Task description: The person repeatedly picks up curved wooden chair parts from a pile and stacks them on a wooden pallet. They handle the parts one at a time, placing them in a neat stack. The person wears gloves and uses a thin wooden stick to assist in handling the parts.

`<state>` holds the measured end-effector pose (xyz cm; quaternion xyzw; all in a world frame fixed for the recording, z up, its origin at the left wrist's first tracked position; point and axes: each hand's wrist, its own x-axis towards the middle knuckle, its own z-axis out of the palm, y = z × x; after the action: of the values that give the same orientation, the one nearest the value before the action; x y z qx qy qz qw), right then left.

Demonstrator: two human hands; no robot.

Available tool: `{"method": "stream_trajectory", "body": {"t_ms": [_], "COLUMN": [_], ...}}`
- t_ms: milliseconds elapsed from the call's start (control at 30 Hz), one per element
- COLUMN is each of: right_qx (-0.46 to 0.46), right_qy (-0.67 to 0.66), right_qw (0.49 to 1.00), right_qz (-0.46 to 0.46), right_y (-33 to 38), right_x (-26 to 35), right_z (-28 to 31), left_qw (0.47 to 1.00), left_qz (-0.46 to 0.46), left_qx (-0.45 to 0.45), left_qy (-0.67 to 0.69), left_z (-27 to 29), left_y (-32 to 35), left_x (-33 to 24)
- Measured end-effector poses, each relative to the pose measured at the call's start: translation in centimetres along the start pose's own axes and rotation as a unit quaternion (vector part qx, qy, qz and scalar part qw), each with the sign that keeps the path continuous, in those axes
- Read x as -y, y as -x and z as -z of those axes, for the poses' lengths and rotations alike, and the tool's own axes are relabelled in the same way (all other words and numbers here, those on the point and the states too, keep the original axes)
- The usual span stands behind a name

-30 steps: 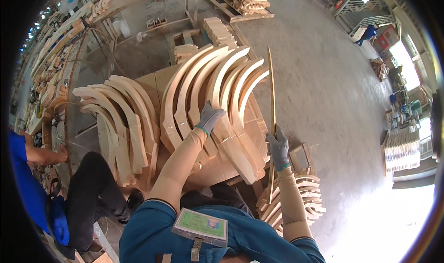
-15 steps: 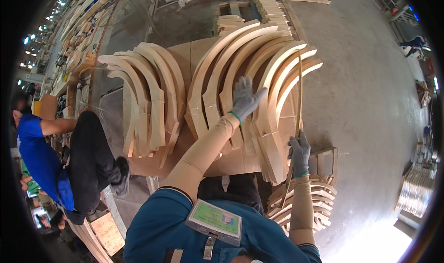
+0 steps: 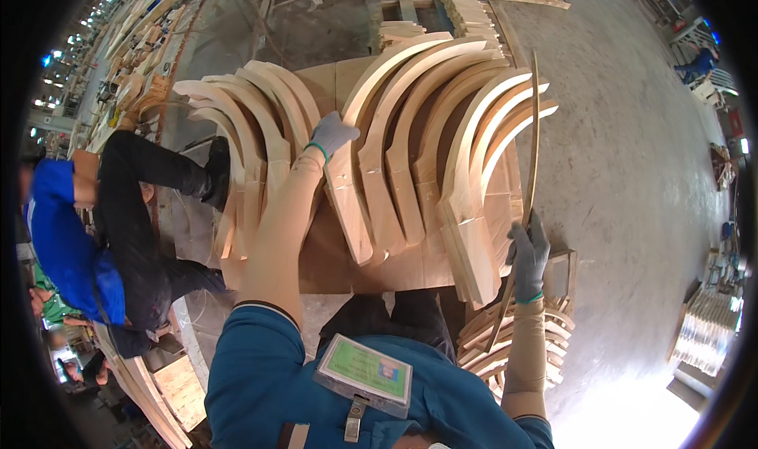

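In the head view, your left hand (image 3: 332, 135), in a grey glove with a green cuff, reaches forward and lies palm down on the upper part of a curved wooden piece (image 3: 359, 165). Its fingers are spread flat on the wood rather than wrapped around it. That piece is the leftmost of a fan of curved wooden pieces (image 3: 442, 141) lying side by side, their wide ends toward you and their narrow tips arching away to the right.

Your right hand (image 3: 527, 255), also gloved in grey, is closed around a thin wooden strip (image 3: 530, 149). You grip it low down; the strip rises long and slightly bowed past the right edge of the fan, just beside the outermost curved piece, and its lower end runs down past your wrist.

The fan rests on a table (image 3: 347, 263) topped with a flat brown board, whose bare surface shows between your forearms. To the left of your left arm a second group of curved pieces (image 3: 245, 125) lies on the same surface.

Below your right hand, on the concrete floor (image 3: 624, 172), sits a low stack of curved wooden parts (image 3: 489, 346).

At the left a seated person (image 3: 87, 236) in a blue top and dark trousers has one shoe close to the second group.
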<state>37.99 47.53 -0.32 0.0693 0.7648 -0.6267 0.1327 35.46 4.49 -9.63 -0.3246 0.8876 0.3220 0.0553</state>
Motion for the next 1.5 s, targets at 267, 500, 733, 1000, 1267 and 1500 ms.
{"method": "stream_trajectory", "body": {"t_ms": [267, 500, 733, 1000, 1267, 1500], "right_qx": [0.053, 0.036, 0.024, -0.034, -0.060, -0.013], "right_qy": [-0.063, -0.048, -0.024, 0.069, 0.134, 0.201], "right_qw": [0.988, 0.981, 0.971, 0.947, 0.929, 0.933], "right_qz": [0.133, 0.186, 0.237, 0.312, 0.340, 0.298], "right_y": [4.6, 7.7, 8.7, 9.1, 8.6, 9.4], "right_x": [8.6, 11.5, 11.2, 10.4, 10.5, 11.0], "right_z": [-7.5, -11.3, -12.2, -12.2, -11.0, -12.5], "left_qw": [0.924, 0.861, 0.825, 0.816, 0.816, 0.929], "left_qz": [-0.012, -0.033, -0.086, -0.087, -0.106, -0.086], "left_qx": [0.084, 0.034, 0.021, 0.044, 0.052, -0.050], "left_qy": [0.374, 0.506, 0.558, 0.570, 0.566, 0.356], "left_z": [6.3, 11.1, 13.2, 13.7, 13.4, 12.2], "left_y": [7.1, 13.6, 17.6, 19.3, 20.2, 18.4], "left_x": [-2.6, -4.2, -3.7, -4.3, -6.2, -4.2]}}
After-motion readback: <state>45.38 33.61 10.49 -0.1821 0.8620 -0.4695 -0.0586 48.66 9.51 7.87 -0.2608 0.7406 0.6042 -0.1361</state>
